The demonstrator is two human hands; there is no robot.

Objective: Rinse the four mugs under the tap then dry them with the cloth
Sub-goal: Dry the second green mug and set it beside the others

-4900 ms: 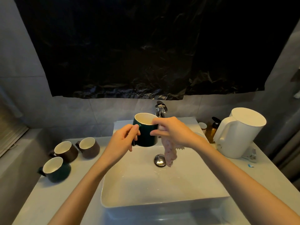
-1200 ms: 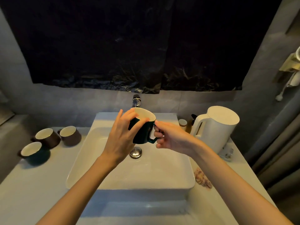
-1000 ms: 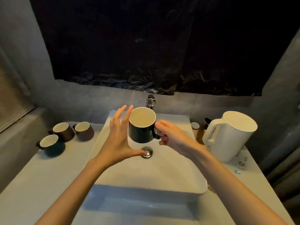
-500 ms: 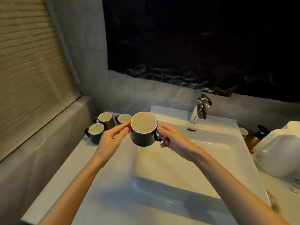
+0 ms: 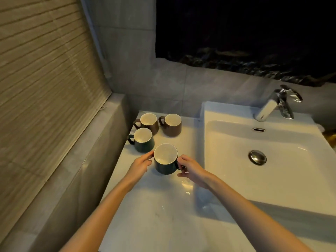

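A dark green mug with a cream inside stands upright on the white counter left of the sink. My right hand pinches its handle on the right. My left hand touches its left side with straight fingers. Behind it stand a second green mug and two brown mugs, all upright. The tap is at the back of the sink, with no water running. The cloth is out of view.
The white basin with a metal drain plug fills the right side. A grey ledge and a slatted blind close off the left. A dark covered window is above the wall tiles.
Both hands carried the green mug from over the basin leftward and down onto the counter beside the other three mugs. The view swung left, and the kettle left the frame.
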